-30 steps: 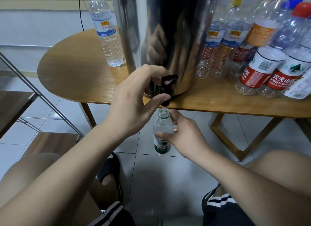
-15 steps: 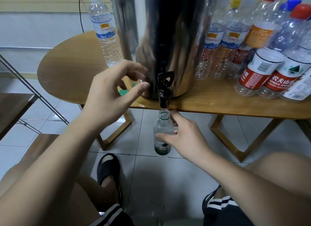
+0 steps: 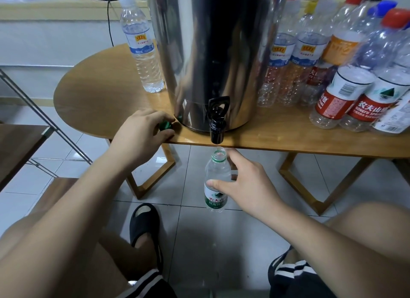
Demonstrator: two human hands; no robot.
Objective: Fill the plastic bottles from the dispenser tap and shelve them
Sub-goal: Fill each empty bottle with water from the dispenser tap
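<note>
A steel dispenser [image 3: 213,49] stands on the wooden table [image 3: 93,97], its black tap [image 3: 217,120] hanging over the front edge. Just below the tap's spout, my right hand [image 3: 248,186] grips a small open bottle with a green label [image 3: 216,180], upright and filled with water. My left hand [image 3: 139,135] rests at the table's front edge, left of the dispenser, its fingers curled round a green cap [image 3: 165,125]. No water runs from the tap.
A filled bottle with a blue label [image 3: 142,51] stands left of the dispenser. Several empty bottles [image 3: 332,71] crowd the table on the right. A metal-framed shelf [image 3: 20,137] stands at the left. My knees and a black slipper [image 3: 145,224] are below.
My left hand let go of the tap lever and moved down and left to the table edge, where it took hold of the green cap. The bottle stays under the spout.
</note>
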